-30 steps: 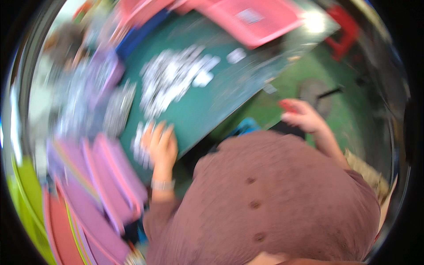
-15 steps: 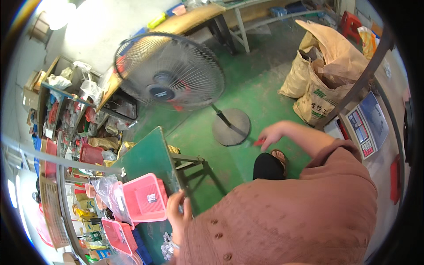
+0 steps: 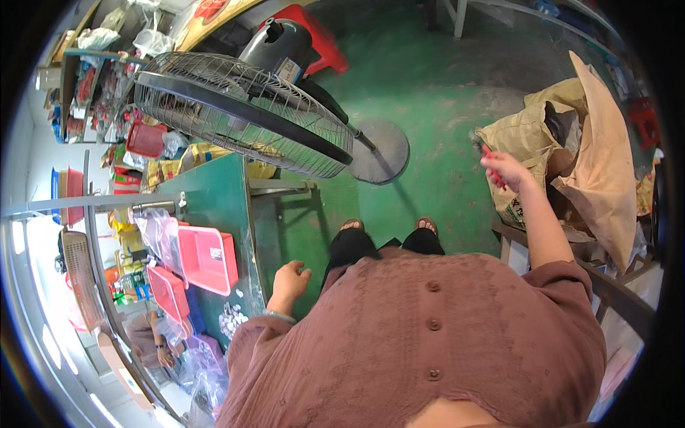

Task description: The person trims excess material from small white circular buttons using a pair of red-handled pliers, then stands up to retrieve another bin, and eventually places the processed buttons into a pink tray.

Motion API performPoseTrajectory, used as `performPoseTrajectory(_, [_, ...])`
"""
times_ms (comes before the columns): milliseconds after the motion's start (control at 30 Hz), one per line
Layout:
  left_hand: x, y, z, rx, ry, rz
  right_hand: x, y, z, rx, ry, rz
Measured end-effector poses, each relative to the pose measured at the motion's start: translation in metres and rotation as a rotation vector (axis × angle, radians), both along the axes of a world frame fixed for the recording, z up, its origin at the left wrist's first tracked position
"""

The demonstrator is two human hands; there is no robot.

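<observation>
My right hand [image 3: 508,171] is out to the right over the floor, beside the paper sacks. It is closed round a red-handled tool with a grey head, which looks like pliers [image 3: 486,151]. Near the green table's edge hangs my left hand [image 3: 291,279], fingers loosely bent and thumb apart, with nothing in it. Nearest to that hand on the green table [image 3: 214,182] are a pink basket [image 3: 227,274] and a pile of small grey-white pieces [image 3: 231,319].
A standing fan [image 3: 242,118] with a round base [image 3: 382,153] stands ahead. Large tan sacks [image 3: 514,135] fill the right side, by a dark metal bar [image 3: 621,296]. A red stool [image 3: 325,46] is behind the fan. Another person [image 3: 146,339] shows at the lower left.
My view has turned, and both my feet now show. My right hand has moved right with the pliers, close to the sacks. My left hand has come away from the basket's edge.
</observation>
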State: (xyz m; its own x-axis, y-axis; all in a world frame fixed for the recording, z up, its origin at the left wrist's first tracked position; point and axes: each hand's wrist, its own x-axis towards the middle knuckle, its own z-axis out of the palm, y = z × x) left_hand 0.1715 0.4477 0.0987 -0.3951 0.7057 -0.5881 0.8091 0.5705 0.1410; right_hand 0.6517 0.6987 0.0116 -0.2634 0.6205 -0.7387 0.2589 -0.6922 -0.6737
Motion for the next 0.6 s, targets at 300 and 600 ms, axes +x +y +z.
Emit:
performPoseTrajectory(300, [-0.038,0.006,-0.077,-0.425,-0.033,-0.914,-0.004,0.078,0.054,-0.009,0.182,-0.104])
performPoseTrajectory(600, [0.013,0.031,-0.104,-0.368,-0.168,0.116,-0.073,0.280,0.040,0.101,0.293,0.120])
